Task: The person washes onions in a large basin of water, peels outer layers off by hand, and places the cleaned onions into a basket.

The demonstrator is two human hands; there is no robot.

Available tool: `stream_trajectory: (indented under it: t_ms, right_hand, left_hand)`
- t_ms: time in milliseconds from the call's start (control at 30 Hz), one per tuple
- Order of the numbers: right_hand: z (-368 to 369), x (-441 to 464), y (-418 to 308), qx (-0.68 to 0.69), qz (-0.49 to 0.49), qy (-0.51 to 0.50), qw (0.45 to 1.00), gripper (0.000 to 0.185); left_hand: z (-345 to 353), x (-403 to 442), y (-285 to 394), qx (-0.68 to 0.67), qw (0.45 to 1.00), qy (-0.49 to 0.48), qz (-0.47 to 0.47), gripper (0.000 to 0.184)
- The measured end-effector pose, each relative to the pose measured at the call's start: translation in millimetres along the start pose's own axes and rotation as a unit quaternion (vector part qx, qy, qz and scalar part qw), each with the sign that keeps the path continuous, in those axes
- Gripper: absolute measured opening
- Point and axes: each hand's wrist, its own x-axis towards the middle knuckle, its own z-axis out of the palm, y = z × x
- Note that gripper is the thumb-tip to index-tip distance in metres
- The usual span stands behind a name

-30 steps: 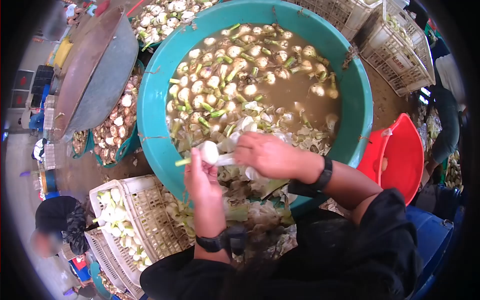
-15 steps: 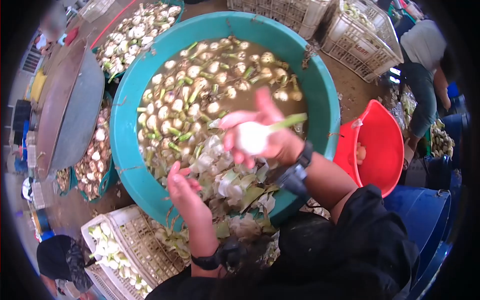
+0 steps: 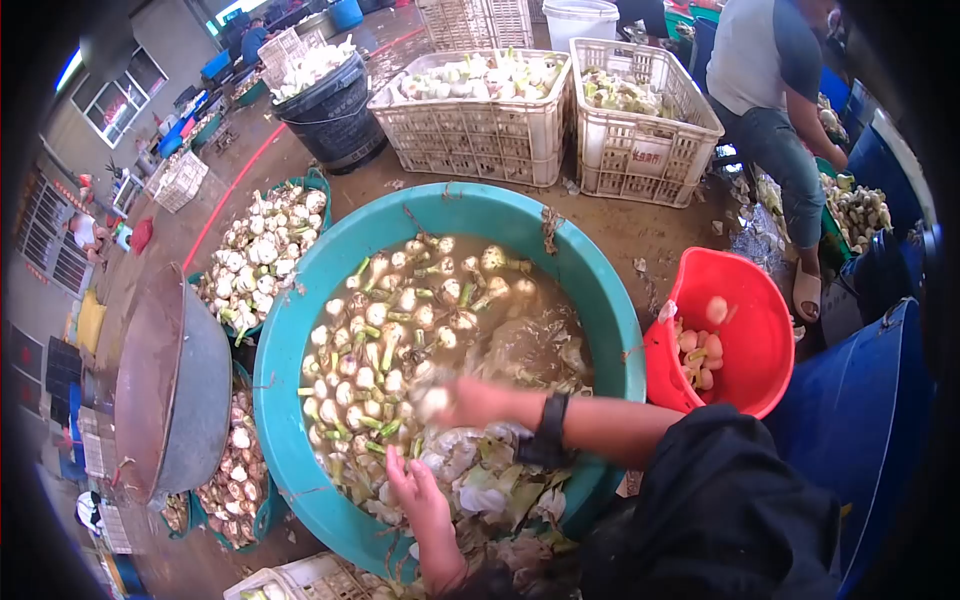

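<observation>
A large teal tub (image 3: 618,300) holds murky water, floating garlic bulbs (image 3: 365,345) with green stems, and a heap of loose pale skins (image 3: 480,490) at its near side. Over the middle of the tub, my right hand (image 3: 475,403) is smeared by motion, with a whitish garlic bulb (image 3: 433,403) at its closed fingertips. My left hand (image 3: 420,495) hovers above the skins near the tub's near rim, fingers stretched apart, holding nothing.
Right of the tub stands a red bucket (image 3: 750,350) with several pale bulbs. Crates of bulbs (image 3: 480,135) line the far side. A grey metal pan (image 3: 180,390) and bulb-filled baskets (image 3: 262,245) lie left. Blue barrels (image 3: 850,420) flank the right; a person (image 3: 770,90) sits beyond.
The view has tilted up and shifted. My right hand moved from holding a white bulb with a green stem up near the camera down toward the water. Several bulbs now show in the red bucket.
</observation>
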Motion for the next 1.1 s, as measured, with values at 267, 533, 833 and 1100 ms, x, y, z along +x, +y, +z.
stream_trajectory:
  t_ms: [267,533,833,1100]
  right_hand:
    - [74,-46,-24,-0.257,-0.403,0.052,0.877,0.013]
    - [72,-49,-23,-0.206,-0.307,-0.085,0.925,0.017]
    - [71,-50,-23,0.229,0.005,-0.126,0.965,0.027]
    - [74,-31,-6,0.059,-0.019,-0.063,0.996,0.024]
  left_hand:
    - [-49,14,-23,0.045,0.998,0.049,-0.021,0.031]
    - [-50,5,-16,-0.070,0.988,-0.032,-0.135,0.026]
    - [-56,14,-27,-0.129,0.986,-0.108,-0.009,0.042]
    - [-49,-9,-12,0.191,0.965,-0.173,0.051,0.052]
